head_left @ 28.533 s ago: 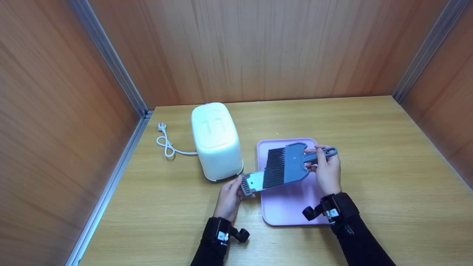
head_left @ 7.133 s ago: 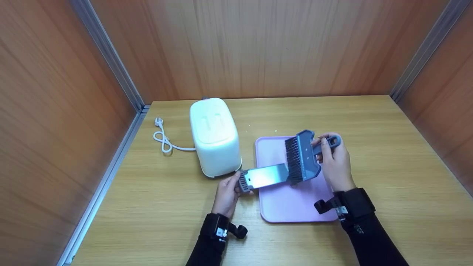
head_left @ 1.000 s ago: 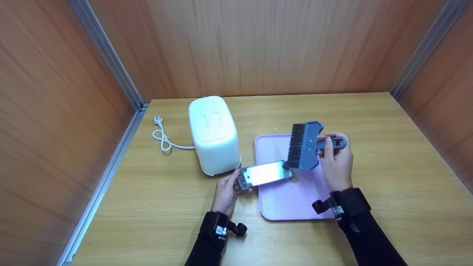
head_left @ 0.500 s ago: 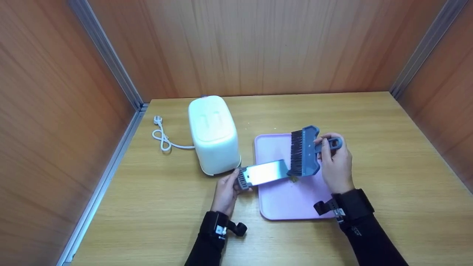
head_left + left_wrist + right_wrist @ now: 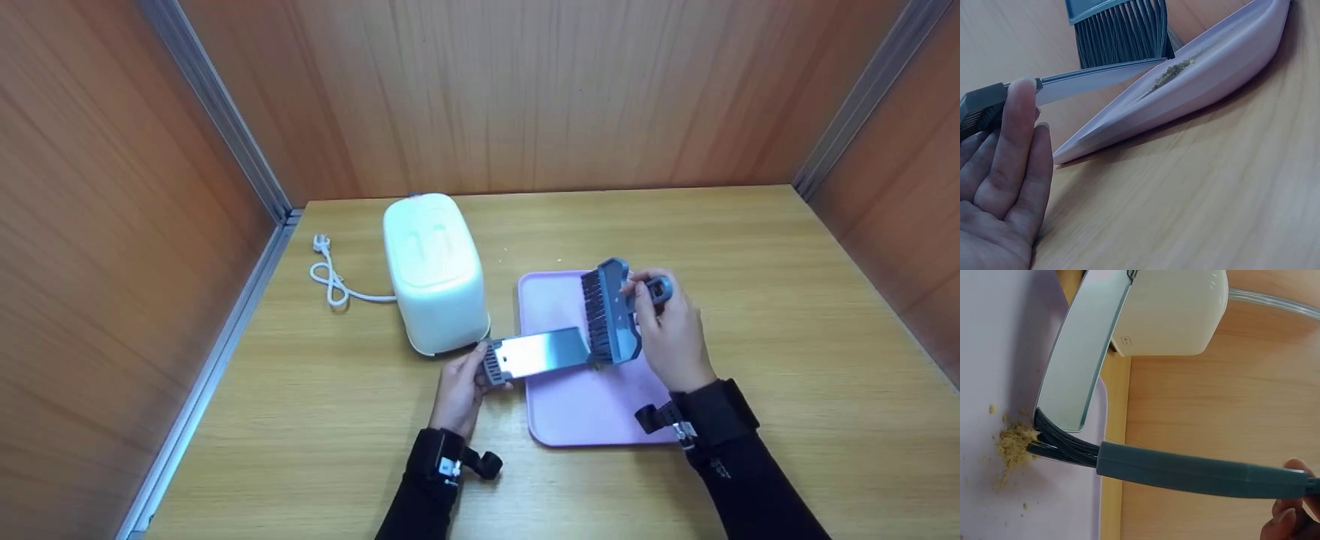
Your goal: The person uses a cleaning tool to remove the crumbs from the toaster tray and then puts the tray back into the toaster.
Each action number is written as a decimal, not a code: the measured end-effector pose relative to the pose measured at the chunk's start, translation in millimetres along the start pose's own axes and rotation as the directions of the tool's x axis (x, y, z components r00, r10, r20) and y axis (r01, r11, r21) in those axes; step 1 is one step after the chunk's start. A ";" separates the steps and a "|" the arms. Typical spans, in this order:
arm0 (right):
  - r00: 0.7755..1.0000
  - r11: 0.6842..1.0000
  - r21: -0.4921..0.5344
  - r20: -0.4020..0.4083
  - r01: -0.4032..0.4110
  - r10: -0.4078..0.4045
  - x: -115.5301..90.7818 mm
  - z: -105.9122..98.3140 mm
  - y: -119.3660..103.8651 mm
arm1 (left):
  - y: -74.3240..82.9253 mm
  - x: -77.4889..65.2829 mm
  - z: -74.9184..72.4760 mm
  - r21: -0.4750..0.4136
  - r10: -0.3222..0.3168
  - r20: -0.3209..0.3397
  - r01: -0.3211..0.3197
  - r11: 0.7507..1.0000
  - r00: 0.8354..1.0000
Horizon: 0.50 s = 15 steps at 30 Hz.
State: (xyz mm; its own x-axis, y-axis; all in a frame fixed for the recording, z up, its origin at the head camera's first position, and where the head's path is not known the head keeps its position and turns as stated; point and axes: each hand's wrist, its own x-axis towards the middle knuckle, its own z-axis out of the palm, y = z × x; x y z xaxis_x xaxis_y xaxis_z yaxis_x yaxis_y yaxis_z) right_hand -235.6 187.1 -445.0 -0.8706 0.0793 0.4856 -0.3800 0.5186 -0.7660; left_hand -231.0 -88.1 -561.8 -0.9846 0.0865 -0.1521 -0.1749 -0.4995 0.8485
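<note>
My left hand (image 5: 454,394) pinches the grey slotted end of a flat metal crumb tray (image 5: 544,352), held over the left side of a purple tray (image 5: 585,420). A blue brush (image 5: 621,315) with dark bristles is in my right hand (image 5: 673,341), gripped by its looped handle. In the right wrist view its bristles (image 5: 1067,444) bend against the free end of the crumb tray. Below that end, a small heap of yellowish crumbs (image 5: 1013,445) lies on the purple tray. From the head view the brush mostly hides this heap.
A white toaster-like appliance (image 5: 435,277) with a closed lid stands left of the purple tray. Its coiled white cord and plug (image 5: 330,270) lie farther left. Wooden panels (image 5: 525,97) enclose the table (image 5: 337,427) at the back and sides.
Within the last second the brush has moved left and slightly down, tilting against the crumb tray's end. Earlier, its bristles lay across the crumb tray's middle. My left hand has barely moved.
</note>
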 end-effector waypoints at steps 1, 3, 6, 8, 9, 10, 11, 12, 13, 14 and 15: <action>1.000 1.000 -0.002 -0.002 0.000 0.000 -0.3 -0.7 -0.2 | 0.1 0.1 0.0 0.002 -0.001 -0.001 0.001 1.000 1.000; 1.000 1.000 -0.003 -0.011 -0.003 0.003 -1.0 -3.0 -0.7 | 0.0 0.2 0.1 0.003 -0.002 -0.001 0.002 1.000 1.000; 0.999 1.000 -0.003 -0.032 -0.014 0.014 -2.3 -8.5 -1.1 | -0.1 0.5 0.3 -0.003 -0.002 -0.004 0.002 1.000 1.000; 0.998 1.000 0.009 -0.053 -0.019 0.019 -3.3 -13.7 -0.4 | 0.0 0.5 0.6 -0.008 -0.002 -0.003 0.002 1.000 1.000; 0.998 1.000 0.018 -0.063 -0.024 0.025 -4.0 -16.4 0.3 | 0.1 0.5 0.7 -0.011 -0.001 -0.004 0.001 1.000 1.000; 0.997 0.999 0.027 -0.073 -0.031 0.033 -4.7 -19.2 1.4 | 0.1 0.6 0.7 -0.012 -0.001 -0.005 0.001 1.000 1.000; 0.996 0.999 0.040 -0.086 -0.037 0.040 -5.4 -22.2 3.0 | 0.3 0.6 0.8 -0.013 0.000 -0.004 0.000 1.000 1.000; 0.994 0.997 0.056 -0.100 -0.046 0.052 -6.0 -25.3 4.9 | 0.4 0.5 0.8 -0.013 0.002 -0.003 -0.002 1.000 1.000; 0.991 0.996 0.071 -0.117 -0.057 0.065 -6.5 -28.4 7.2 | 0.5 0.3 0.8 -0.014 0.002 -0.004 -0.002 1.000 1.000; 0.987 0.993 0.096 -0.135 -0.072 0.085 -6.6 -31.4 9.5 | 0.8 0.1 0.8 -0.016 0.004 -0.006 -0.004 1.000 1.000; 0.982 0.989 0.117 -0.154 -0.089 0.107 -6.8 -34.5 12.0 | 1.0 -0.1 0.8 -0.016 0.005 -0.005 -0.005 1.000 1.000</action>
State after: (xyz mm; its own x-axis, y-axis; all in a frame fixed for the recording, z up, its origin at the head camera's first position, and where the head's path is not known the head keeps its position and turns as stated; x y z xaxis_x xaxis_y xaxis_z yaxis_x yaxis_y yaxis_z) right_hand -223.6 222.2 -443.0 -0.8479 0.2640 0.4598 -0.3345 0.4065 -0.8502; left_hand -231.1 -87.9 -560.5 -0.9854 0.0794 -0.1506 -0.1699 -0.5139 0.8409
